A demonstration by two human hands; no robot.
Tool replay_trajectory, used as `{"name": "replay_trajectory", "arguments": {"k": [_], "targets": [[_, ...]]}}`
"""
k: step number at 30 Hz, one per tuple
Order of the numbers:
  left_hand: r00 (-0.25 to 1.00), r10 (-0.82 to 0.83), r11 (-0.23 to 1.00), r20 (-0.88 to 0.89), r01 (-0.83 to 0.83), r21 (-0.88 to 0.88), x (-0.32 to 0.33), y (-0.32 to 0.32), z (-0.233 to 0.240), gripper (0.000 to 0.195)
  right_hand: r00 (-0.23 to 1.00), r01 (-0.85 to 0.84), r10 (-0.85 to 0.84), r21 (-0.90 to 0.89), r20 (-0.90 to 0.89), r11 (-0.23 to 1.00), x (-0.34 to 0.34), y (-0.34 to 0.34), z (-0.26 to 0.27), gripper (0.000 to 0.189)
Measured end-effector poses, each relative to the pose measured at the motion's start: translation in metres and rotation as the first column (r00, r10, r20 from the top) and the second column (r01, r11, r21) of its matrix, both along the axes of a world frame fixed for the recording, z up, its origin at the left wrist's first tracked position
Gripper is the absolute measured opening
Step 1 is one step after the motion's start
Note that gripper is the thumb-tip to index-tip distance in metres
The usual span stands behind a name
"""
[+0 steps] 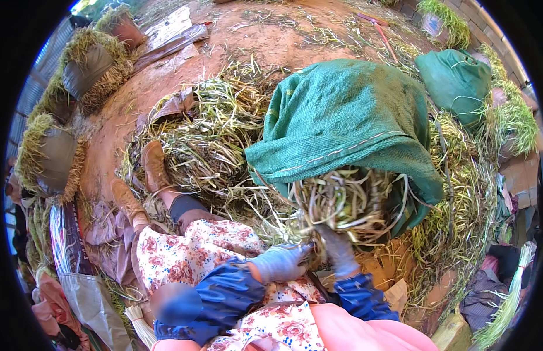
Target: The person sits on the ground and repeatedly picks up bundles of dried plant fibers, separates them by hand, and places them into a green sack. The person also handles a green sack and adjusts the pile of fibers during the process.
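Observation:
My left hand (283, 263), in a pale blue glove, is at the near edge of a tangle of dried plant stalks (350, 202). Beside it on the right, my right hand (338, 252), in a greyish glove, reaches into the same stalks; motion blur and the stalks hide its fingertips. The tangle bulges from the mouth of a large green woven sack (346, 114) with a pale stitched seam. A loose heap of green and yellow stalks (210, 140) lies left of the sack, beyond my outstretched legs. Whether either hand grips any stalks is unclear.
Tied stalk bundles wrapped in dark material (56, 160) stand at the left. A tied green sack (455, 83) sits at upper right beside more stalks (455, 175). A thin pale bundle (513, 294) lies at lower right. A red-handled tool (383, 37) lies on the reddish ground.

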State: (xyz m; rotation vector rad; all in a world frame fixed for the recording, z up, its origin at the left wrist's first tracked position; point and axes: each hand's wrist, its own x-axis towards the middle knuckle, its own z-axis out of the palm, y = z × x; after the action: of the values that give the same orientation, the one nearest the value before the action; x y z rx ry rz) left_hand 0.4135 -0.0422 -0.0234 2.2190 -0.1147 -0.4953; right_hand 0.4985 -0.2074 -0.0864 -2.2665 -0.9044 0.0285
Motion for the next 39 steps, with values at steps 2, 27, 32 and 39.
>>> {"name": "replay_trajectory", "arguments": {"k": [2, 27, 32, 39], "targets": [[0.997, 0.056, 0.940, 0.053, -0.035, -0.338, -0.007, 0.029, 0.002, 0.041, 0.999, 0.031, -0.032, -0.034, -0.030, 0.999, 0.010, -0.039, 0.033, 0.029], [0.825, -0.472, 0.508, 0.311, 0.544, -0.668, 0.005, -0.034, 0.141, 0.021, 0.953, -0.263, 0.176, -0.382, -0.248, 0.886, 0.145, 0.034, 0.170, 0.040], [0.863, -0.229, 0.159, 0.451, 0.490, -0.857, -0.015, -0.030, 0.179, 0.024, 0.995, -0.073, 0.100, -0.579, 0.015, 0.812, 0.198, 0.105, 0.133, 0.041], [0.858, 0.233, 0.928, 0.458, -0.056, -0.368, -0.052, 0.097, 0.145, 0.032, 0.994, 0.025, 0.050, -0.630, 0.100, 0.776, 0.222, 0.143, 0.098, 0.042]]}}
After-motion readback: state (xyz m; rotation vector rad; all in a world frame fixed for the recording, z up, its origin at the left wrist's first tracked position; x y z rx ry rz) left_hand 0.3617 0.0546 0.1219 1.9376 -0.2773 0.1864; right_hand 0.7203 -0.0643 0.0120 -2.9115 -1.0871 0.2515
